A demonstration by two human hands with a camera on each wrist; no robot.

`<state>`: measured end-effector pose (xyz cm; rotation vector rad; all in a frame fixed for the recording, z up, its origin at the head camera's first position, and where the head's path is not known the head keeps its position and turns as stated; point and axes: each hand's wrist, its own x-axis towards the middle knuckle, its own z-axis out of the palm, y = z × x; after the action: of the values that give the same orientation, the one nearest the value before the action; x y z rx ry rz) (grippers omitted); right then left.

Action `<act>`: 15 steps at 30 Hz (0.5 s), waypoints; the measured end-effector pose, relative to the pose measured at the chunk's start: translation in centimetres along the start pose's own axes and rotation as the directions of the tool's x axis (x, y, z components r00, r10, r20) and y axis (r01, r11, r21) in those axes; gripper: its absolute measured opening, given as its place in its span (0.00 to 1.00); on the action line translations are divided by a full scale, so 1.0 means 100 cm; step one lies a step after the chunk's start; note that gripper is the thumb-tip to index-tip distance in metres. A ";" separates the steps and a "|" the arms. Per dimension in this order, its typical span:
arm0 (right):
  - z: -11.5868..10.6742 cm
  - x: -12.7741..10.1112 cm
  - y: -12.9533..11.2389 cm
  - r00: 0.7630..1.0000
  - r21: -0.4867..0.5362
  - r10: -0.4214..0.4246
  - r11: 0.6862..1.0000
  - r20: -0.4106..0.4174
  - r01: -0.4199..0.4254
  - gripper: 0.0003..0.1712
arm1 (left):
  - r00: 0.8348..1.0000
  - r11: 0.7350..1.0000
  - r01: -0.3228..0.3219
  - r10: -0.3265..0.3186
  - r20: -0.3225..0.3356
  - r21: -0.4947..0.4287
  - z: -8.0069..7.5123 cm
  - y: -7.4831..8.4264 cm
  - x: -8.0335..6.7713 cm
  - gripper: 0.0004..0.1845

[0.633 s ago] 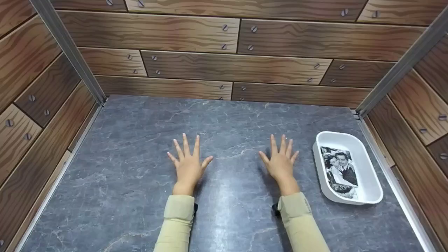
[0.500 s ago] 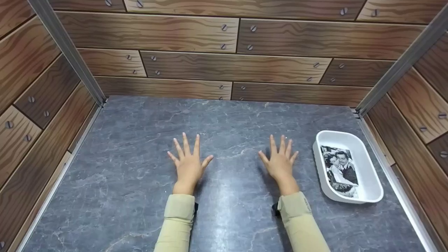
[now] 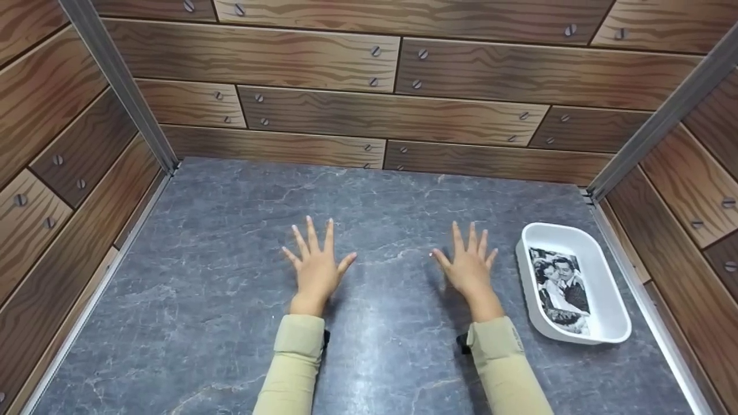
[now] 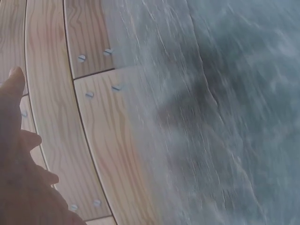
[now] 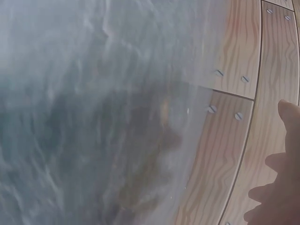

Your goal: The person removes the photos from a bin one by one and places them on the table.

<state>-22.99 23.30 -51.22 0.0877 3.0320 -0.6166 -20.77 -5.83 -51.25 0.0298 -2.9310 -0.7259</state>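
Note:
My left hand [image 3: 316,275] is held palm down over the grey marbled table [image 3: 190,323], its fingers straight and spread, holding nothing. My right hand [image 3: 470,272] mirrors it on the other side, also spread with nothing in it. To the right of the right hand stands a white rounded tray [image 3: 614,294], apart from the fingers. Inside it lies a black-and-white photo print [image 3: 560,291] of two people, against the tray's left side. In the wrist views, the left fingers [image 4: 14,89] and right fingers [image 5: 281,166] show only at the edges.
A wood-plank patterned back wall [image 3: 323,109] closes off the far side. Similar side walls stand left and right, with grey metal posts [image 3: 124,86] in the corners. The tray sits close to the right metal edge strip [image 3: 651,311].
The head view has tilted slightly, so the tray sits a little lower in it. Both hands have shifted slightly to the right in the view and stay spread.

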 end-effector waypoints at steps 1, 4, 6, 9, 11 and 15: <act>-0.003 0.000 0.002 1.000 0.005 0.001 1.000 0.004 -0.001 0.46 | 1.000 1.000 -0.001 0.001 0.005 -0.004 0.001 0.003 0.001 0.46; -0.014 0.001 0.012 1.000 0.019 0.004 1.000 0.001 -0.004 0.45 | 1.000 1.000 -0.008 0.008 0.017 -0.021 0.007 0.015 0.006 0.46; -0.024 0.000 0.023 1.000 0.032 0.009 0.999 -0.016 -0.009 0.45 | 0.999 0.999 -0.021 0.022 0.032 -0.037 0.012 0.028 0.007 0.47; -0.043 -0.005 0.044 0.998 0.055 0.016 0.998 -0.060 -0.013 0.45 | 0.995 0.996 -0.039 0.046 0.090 -0.082 0.020 0.053 0.007 0.48; -0.057 -0.010 0.061 0.996 0.065 0.024 0.998 -0.088 -0.018 0.46 | 0.990 0.989 -0.060 0.076 0.121 -0.133 0.028 0.072 0.005 0.48; -0.082 -0.024 0.098 0.990 0.065 0.065 0.996 -0.123 -0.057 0.45 | 0.979 0.963 -0.084 0.127 0.158 -0.255 0.045 0.111 0.001 0.46</act>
<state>-20.20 35.42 -47.33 0.2286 3.1157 -0.7254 -21.28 6.10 -50.03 -0.2228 -2.9468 -1.1216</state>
